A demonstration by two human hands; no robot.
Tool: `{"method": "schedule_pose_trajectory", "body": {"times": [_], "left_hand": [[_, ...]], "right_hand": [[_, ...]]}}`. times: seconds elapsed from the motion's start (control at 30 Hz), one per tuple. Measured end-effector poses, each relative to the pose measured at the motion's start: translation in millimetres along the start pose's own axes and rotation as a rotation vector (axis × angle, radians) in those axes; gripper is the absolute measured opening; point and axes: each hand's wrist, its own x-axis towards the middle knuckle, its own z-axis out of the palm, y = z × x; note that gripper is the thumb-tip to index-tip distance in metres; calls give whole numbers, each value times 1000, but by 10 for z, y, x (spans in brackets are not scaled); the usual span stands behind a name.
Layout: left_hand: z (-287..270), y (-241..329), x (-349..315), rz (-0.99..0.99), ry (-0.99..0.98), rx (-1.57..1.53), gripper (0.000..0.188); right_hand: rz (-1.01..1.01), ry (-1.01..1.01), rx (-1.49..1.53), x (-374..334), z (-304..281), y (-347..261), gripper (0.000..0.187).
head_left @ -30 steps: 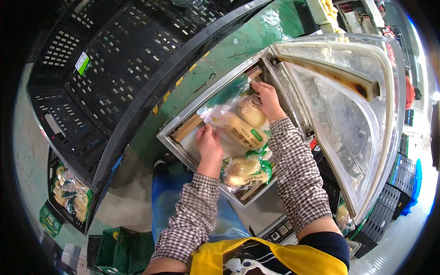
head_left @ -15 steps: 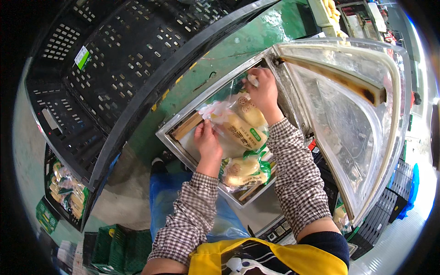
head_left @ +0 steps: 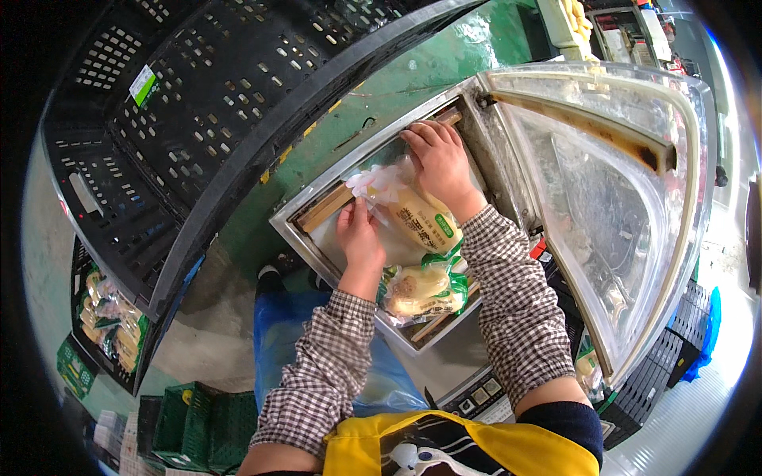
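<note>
A clear printed bag of pale lotus root [head_left: 421,218] lies in the metal-rimmed chamber of a vacuum sealer [head_left: 317,270]. Thumb and fingers of my left hand [head_left: 361,236] pinch the bag's loose left corner, near a wooden strip. My right hand [head_left: 443,166] is palm down over the bag's far end, fingers together and curled at its edge; what lies beneath them is hidden. Nearer to me, a second lotus root bag [head_left: 421,289] with green print rests in the same chamber. The sealer's clear domed lid [head_left: 595,198] is raised on the right.
A large black perforated crate [head_left: 190,135] stands at the left, close to the sealer. Below it sits a crate of bagged lotus roots [head_left: 115,325]. Green crates [head_left: 202,428] are at the lower left, and black crates [head_left: 647,389] at the lower right.
My right hand has turned palm down and shifted slightly nearer, covering more of the bag's far end. The whitish bit between its fingers is now out of sight. My left hand keeps its pinch.
</note>
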Motion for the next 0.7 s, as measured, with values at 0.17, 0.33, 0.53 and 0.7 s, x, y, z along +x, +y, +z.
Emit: {"method": "schedule_pose_trajectory", "body": {"times": [0.17, 0.33, 0.53, 0.7], "left_hand": [[19, 110, -400, 482, -29, 911, 34], [222, 468, -231, 979, -508, 1718, 59], [124, 597, -86, 1024, -577, 1939, 64], [42, 595, -300, 1064, -509, 1889, 59]], "right_hand": [[38, -112, -14, -107, 23, 66, 29], [65, -16, -96, -109, 42, 106, 34], [245, -104, -78, -84, 35, 68, 45], [186, -136, -111, -137, -15, 137, 53]]}}
